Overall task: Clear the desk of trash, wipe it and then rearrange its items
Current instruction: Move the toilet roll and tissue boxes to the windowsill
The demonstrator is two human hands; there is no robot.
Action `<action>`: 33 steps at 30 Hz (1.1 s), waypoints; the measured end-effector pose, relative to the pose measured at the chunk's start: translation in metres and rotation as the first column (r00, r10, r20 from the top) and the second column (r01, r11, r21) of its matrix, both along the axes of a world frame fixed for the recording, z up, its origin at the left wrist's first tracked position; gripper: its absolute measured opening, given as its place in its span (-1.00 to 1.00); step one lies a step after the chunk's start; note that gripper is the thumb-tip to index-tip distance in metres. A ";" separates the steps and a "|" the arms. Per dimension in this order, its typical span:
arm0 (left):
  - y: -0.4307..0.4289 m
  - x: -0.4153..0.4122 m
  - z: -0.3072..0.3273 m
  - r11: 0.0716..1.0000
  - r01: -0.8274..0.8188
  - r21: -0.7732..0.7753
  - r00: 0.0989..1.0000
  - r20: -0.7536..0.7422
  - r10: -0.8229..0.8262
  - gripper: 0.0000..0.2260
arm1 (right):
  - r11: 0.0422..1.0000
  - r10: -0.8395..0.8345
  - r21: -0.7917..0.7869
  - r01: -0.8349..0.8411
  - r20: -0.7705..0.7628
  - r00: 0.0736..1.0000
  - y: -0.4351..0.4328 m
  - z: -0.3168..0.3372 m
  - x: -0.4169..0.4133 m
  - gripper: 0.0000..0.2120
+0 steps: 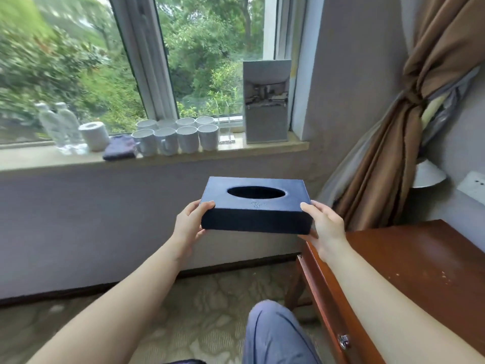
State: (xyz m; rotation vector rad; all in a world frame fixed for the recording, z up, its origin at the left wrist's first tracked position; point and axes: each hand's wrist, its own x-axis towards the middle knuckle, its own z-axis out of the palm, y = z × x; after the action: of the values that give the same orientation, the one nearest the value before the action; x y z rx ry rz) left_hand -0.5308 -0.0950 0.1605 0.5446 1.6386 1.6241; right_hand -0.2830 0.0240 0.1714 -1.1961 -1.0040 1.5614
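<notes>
The dark blue tissue box [256, 206] is held in the air between the two hands, level, with its oval opening facing up. It hangs in front of the wall below the window sill [52, 158], just beyond the left corner of the wooden surface [409, 258] and touching neither. The left hand [190, 227] grips the box's left end, thumb curled over the top edge. The right hand [324, 227] grips the right end the same way, thumb on the lid.

The remaining fingers of both hands go under or behind the box and are hidden. The opening shows only darkness, so what is inside cannot be told. A small embossed mark on the lid is too blurred to read. The surface is cut off at the right edge, with pale specks on its top. On the sill, the white mugs [178, 137] and two clear bottles [60, 124] are smeared by blur.
</notes>
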 end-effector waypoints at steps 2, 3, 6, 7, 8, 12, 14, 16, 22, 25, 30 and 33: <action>-0.005 -0.020 0.007 0.998 -0.059 0.017 0.998 -0.031 0.059 -0.72 | 0.998 0.066 0.016 -0.066 0.018 0.998 0.007 0.005 -0.027 -0.66; -0.008 -0.030 0.010 0.996 -0.086 0.029 0.995 -0.041 0.087 -0.72 | 0.995 0.095 0.034 -0.096 0.024 0.995 0.010 0.009 -0.041 -0.67; -0.013 -0.069 0.021 0.984 -0.166 0.070 0.984 -0.053 0.170 -0.72 | 0.978 0.183 0.096 -0.184 0.027 0.983 0.022 0.023 -0.087 -0.69; -0.013 -0.083 0.026 0.979 -0.184 0.083 0.981 -0.050 0.189 -0.74 | 0.971 0.210 0.113 -0.211 0.020 0.978 0.028 0.028 -0.104 -0.69; -0.011 -0.096 0.030 0.976 -0.199 0.093 0.978 -0.044 0.204 -0.75 | 0.964 0.236 0.125 -0.236 0.008 0.972 0.034 0.033 -0.121 -0.68; 0.009 -0.155 0.044 0.950 -0.278 0.144 0.958 -0.036 0.285 -0.80 | 0.932 0.319 0.177 -0.315 0.006 0.948 0.071 0.053 -0.198 -0.72; 0.021 -0.187 0.053 0.932 -0.324 0.162 0.940 -0.053 0.336 -0.82 | 0.915 0.354 0.207 -0.347 0.007 0.935 0.091 0.061 -0.239 -0.72; 0.031 -0.218 0.065 0.905 -0.381 0.188 0.916 -0.061 0.398 -0.87 | 0.893 0.394 0.233 -0.385 0.008 0.919 0.109 0.070 -0.280 -0.70; 0.034 -0.302 0.103 0.839 -0.494 0.227 0.843 -0.110 0.526 -0.86 | 0.826 0.526 0.266 -0.498 -0.042 0.850 0.131 0.102 -0.390 -0.70; 0.020 -0.330 0.105 0.800 -0.555 0.226 0.802 -0.107 0.587 -0.86 | 0.783 0.591 0.279 -0.556 -0.052 0.805 0.126 0.101 -0.432 -0.70; -0.011 -0.365 0.092 0.730 -0.662 0.171 0.732 -0.059 0.678 -0.85 | 0.752 0.637 0.246 -0.611 -0.036 0.770 0.101 0.078 -0.490 -0.74; -0.026 -0.388 0.085 0.687 -0.710 0.154 0.693 -0.021 0.721 -0.83 | 0.725 0.668 0.241 -0.645 -0.017 0.744 0.087 0.072 -0.523 -0.72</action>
State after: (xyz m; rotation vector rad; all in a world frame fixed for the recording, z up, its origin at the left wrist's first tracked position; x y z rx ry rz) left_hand -0.9189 -0.1209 0.2454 -0.0116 1.9496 2.3146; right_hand -0.8062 0.1114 0.2437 -0.6015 -1.6035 1.9550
